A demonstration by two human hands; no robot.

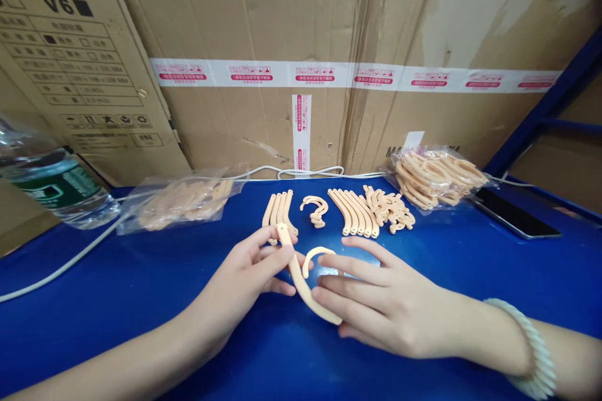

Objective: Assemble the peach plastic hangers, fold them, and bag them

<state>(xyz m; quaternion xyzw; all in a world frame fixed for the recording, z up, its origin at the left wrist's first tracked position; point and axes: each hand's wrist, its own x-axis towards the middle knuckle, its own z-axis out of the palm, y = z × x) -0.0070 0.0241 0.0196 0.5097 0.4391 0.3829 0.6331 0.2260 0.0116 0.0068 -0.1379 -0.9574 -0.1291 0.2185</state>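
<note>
My left hand pinches the upper end of a long curved peach plastic strip just above the blue table. My right hand grips the strip's lower end, its fingers closed over it, and a small peach hook-shaped piece sits at its fingertips beside the strip. Behind the hands lie a short row of curved strips, a few loose hooks, a longer row of strips and a heap of hooks.
A clear bag of peach parts lies at back left and another bag at back right. A plastic water bottle lies far left. A dark phone rests at right. A white cable runs along cardboard boxes.
</note>
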